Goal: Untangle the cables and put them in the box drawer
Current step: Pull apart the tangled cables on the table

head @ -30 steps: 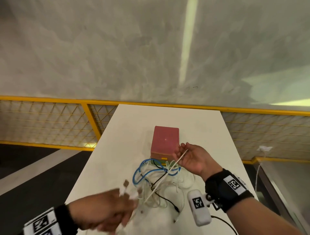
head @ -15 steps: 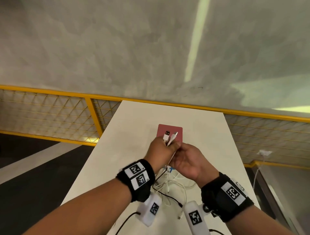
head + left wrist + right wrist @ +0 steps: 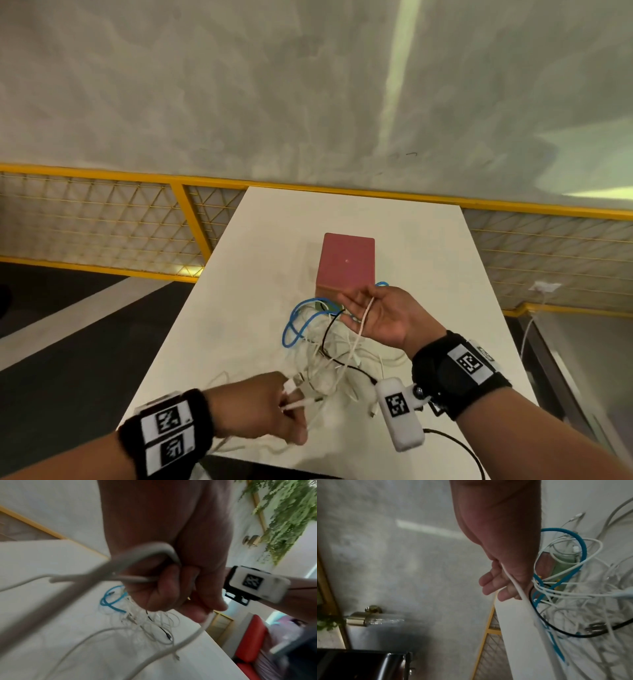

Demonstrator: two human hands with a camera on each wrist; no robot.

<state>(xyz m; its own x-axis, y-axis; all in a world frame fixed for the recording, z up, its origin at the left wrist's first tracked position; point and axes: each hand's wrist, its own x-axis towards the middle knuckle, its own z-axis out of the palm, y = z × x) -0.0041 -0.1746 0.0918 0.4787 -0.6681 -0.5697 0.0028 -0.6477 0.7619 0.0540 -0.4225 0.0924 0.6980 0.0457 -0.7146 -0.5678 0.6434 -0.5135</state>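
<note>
Tangled white, blue and black cables heaped on white bench near red box; one white cable gripped by left hand, draped across open right hand.

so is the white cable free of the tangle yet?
No. The white cable runs from the right hand through the cable pile to the left hand.

We see the box on the table — the cables before it, the fence behind.

One box, two hands, several cables
</note>
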